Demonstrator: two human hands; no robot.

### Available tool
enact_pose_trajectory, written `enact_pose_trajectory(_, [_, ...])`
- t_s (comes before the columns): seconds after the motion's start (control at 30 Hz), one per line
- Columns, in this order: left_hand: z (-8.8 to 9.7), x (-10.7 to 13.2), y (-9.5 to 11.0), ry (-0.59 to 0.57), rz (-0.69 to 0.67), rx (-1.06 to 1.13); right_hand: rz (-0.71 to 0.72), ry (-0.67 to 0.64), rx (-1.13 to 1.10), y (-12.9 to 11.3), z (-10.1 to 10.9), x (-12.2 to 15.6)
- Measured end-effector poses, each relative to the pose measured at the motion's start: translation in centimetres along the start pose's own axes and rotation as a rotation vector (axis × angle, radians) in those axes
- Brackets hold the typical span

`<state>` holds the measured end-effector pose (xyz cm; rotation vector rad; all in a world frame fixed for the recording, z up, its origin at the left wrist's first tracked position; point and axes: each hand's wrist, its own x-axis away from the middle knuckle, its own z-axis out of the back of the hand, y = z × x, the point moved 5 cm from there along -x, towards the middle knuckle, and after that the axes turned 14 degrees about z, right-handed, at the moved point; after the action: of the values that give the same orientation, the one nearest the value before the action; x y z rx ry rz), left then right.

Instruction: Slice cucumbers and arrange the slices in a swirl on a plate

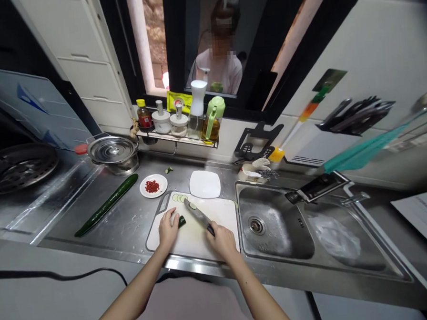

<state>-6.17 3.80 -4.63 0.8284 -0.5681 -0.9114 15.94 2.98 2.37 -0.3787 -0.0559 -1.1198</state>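
Note:
A white cutting board (203,244) with a grey edge lies on the steel counter. My left hand (168,229) rests on its left part, curled around a short piece of cucumber (182,221) whose dark green end shows beside the thumb; the rest is hidden under the hand. In my right hand (223,239) is the black handle of a kitchen knife (201,217). Its blade points up and left across the board, with a cucumber slice (192,206) on it. Near the tip, several pale cucumber slices (179,198) lie in an overlapping row.
Behind the board stand a white square plate (205,184) and a round plate (146,192) of chopped red pieces. A whole cucumber (106,206) lies at left, near a lidded steel pot (114,151). The sink (274,228) is at right; a condiment rack (183,134) hangs behind.

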Motion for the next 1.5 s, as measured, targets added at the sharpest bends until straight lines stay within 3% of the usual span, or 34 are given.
enact_pose_trajectory(0.13, [-0.1, -1.5, 3.4, -0.009, -0.107, 0.004, 0.021, 0.023, 0.105, 0.6, 1.0, -0.1])
enact_pose_trajectory(0.23, [-0.7, -2.5, 6.1, -0.071, -0.234, -0.120, 0.055, 0.020, 0.167, 0.8, 1.4, -0.1])
enact_pose_trajectory(0.4, [-1.6, -2.9, 7.8, -0.184, -0.297, -0.341, 0.094, 0.023, 0.236, 1.1, 1.6, 0.3])
enact_pose_trajectory(0.53, [-2.3, -1.9, 7.4, -0.257, -0.269, -0.343, 0.072, -0.003, 0.253, 1.8, 1.1, 1.0])
enact_pose_trajectory(0.7, [-3.3, -0.7, 5.7, -0.298, -0.115, -0.308, 0.009, -0.038, 0.190, 2.9, -0.2, 2.2])
enact_pose_trajectory(0.93, [-3.6, -4.0, 3.3, -0.170, 0.129, -0.250, -0.150, -0.018, 0.070, 4.7, -1.2, 4.3])
enact_pose_trajectory(1.2, [-5.7, -8.0, 3.9, -0.173, 0.126, -0.289, -0.191, 0.027, -0.006, 5.1, -1.9, 5.0])
enact_pose_trajectory(1.5, [-6.4, -9.1, 4.4, -0.169, -0.002, -0.406, -0.228, 0.014, -0.047, 5.8, -2.2, 5.4])
